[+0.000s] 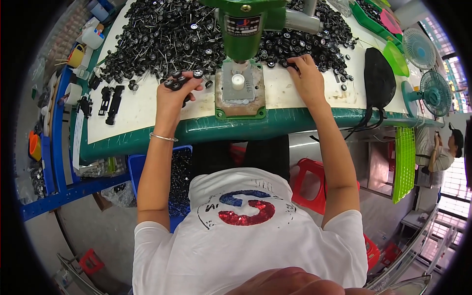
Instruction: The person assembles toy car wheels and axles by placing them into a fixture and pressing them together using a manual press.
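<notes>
Several small black toy wheels [176,83] are gathered in my left hand [172,96], its fingers curled around them just left of the press. My right hand [309,81] is at the near edge of the wheel pile, right of the press. Its thumb and forefinger reach among the wheels, and whether anything is pinched there is hidden. Between my hands stands a green bench press [242,39], its head above a metal base plate [228,105]. On that plate is a small round white fixture [238,82]. A big heap of black wheels with thin metal axles [162,44] spreads behind.
Black toy chassis pieces [114,104] lie at the table's left. A black face mask [379,78] lies at the right, near a green bowl [395,59] and two fans [435,93]. Below are a blue bin [137,169] and a red stool [309,189]. Another person [445,152] is far right.
</notes>
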The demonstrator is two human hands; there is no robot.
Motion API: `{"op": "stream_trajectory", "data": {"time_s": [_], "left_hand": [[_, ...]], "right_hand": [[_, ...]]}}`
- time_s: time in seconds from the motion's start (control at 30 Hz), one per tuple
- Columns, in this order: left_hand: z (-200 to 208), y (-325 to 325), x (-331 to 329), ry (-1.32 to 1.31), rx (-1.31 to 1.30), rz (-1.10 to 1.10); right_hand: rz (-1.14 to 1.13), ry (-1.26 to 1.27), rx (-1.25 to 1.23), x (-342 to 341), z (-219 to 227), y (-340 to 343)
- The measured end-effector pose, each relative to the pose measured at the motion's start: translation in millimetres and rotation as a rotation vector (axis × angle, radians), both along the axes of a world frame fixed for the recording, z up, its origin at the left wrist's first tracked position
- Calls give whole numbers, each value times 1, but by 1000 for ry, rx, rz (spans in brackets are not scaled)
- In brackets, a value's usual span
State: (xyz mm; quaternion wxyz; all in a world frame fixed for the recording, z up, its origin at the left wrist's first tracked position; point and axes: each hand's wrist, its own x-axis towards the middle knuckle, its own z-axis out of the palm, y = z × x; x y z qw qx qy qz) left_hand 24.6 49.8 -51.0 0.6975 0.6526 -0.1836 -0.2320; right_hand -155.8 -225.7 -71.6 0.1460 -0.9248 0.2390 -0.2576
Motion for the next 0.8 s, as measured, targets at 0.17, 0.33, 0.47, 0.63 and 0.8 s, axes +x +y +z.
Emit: {"op": "stream_trajectory", "data": {"time_s": [0.17,0.33,0.47,0.63,0.8], "left_hand": [[-1,-6,-6,81,-94,-80],[5,-12,-15,124,-115,-90],[8,-19,-21,132,-169,-125],[17,-26,-29,76,-128,-156],[21,-28,-30,70,-136,-151]], "right_hand": [[86,-91,147,-7,0,0],[100,-278,276,-3,13,14],[267,-301,1080,11,43,52],[343,-182,1101,36,40,83],[415,-281,692,44,25,90]]}}
